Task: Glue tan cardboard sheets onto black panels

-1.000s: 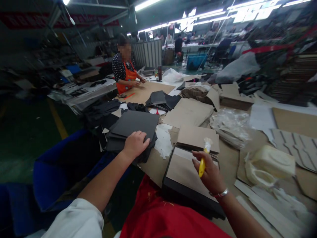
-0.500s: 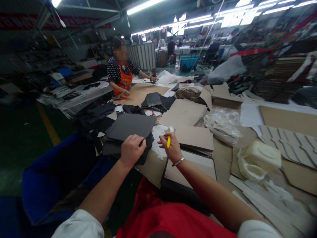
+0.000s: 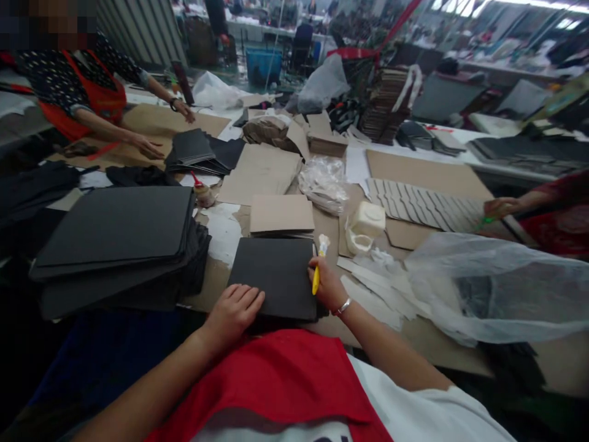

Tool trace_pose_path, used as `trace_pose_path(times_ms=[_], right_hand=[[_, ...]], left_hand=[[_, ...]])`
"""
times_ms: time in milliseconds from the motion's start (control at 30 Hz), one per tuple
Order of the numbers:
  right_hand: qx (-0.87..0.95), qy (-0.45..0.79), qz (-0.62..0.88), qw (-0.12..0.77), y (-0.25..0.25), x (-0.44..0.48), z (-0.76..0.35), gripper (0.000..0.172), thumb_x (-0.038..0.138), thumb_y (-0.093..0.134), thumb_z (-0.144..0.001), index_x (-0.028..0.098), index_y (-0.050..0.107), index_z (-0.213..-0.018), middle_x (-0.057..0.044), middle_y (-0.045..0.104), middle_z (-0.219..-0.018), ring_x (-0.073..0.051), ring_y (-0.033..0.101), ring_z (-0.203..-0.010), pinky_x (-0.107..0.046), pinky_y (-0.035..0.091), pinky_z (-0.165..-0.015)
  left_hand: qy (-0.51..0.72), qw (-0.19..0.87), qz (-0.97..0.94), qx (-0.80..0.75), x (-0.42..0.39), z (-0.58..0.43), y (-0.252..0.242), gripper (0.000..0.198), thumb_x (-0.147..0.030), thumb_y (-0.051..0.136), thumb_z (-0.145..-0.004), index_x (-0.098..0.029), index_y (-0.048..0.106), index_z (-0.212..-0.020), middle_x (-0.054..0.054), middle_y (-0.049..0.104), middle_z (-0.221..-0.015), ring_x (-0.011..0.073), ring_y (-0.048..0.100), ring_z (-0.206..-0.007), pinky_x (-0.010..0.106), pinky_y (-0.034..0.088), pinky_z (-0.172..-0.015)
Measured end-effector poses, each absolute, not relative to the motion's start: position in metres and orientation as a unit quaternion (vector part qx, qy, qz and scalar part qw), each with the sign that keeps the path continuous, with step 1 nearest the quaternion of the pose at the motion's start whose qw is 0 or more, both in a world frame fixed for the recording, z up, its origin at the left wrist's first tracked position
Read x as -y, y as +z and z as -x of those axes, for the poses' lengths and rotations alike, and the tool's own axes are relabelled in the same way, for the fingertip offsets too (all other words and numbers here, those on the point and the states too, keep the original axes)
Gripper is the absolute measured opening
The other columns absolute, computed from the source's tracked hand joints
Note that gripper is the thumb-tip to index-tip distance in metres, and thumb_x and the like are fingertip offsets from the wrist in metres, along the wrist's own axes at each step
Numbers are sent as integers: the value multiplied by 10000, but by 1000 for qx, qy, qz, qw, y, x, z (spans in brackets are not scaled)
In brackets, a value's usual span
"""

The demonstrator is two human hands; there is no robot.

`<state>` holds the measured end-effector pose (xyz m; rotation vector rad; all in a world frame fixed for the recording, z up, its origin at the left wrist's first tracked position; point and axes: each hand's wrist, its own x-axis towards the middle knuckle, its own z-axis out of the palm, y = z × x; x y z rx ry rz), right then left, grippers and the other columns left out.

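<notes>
A black sheet lies flat on a pile right in front of me. My left hand rests on its lower left corner with the fingers laid out flat. At the sheet's right edge, my right hand is closed around a brush with a yellow handle and whitish bristles pointing away from me. Just beyond the black sheet stands a stack of tan boards. To the left is a tall stack of larger black sheets.
A co-worker in an orange apron reaches over the far left table. Another person's hand is at the right, by slotted grey strips. A cut-open white jug, a red-tipped bottle and a clear plastic bag lie around.
My view has swung right and down. My left hand has moved from the black stack to the black sheet now covering the pale board before me. The brush stays in my right hand.
</notes>
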<state>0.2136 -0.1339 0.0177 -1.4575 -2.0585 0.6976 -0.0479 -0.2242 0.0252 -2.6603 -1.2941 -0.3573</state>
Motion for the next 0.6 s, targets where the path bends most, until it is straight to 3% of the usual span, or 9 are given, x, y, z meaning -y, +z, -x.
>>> trace_pose_path(times_ms=[167,367,500,600], right_hand=[[777,193,576,168,-5,124,-239,185,283,411,-862,189,480,-1005,-56,621,-792,-169,574,-644,-261,378,-590],[792,126,589,98,0,115,-240,260,363,453,-872,179,525,-1042,-86,661,-821,-194,603,-641,-261,349,-535],[760,63,619,190,23,97,-256,409,475,418,-875,164,549,-1106,-117,662,-855,-190,586,-603,-272,350,-517],[710,150,603,332,45,61,-253,480,536,331,-889,178,568,-1102,-62,625,-739,-151,539,-551,-257,368,-509]], left_hand=[[-83,35,906,414,213,19,12,265,-251,512,-847,-177,583,-1091,88,626,-1034,201,550,-894,336,416,-764],[-50,3,910,411,212,13,15,206,-286,496,-868,-193,583,-1030,64,621,-931,190,531,-823,322,391,-708],[-81,-29,916,392,205,15,22,383,-496,484,-852,-189,574,-1062,74,620,-973,199,542,-860,330,413,-735],[-141,-28,898,415,177,8,31,525,-580,455,-832,-167,545,-1144,109,598,-1108,226,538,-988,352,430,-826]])
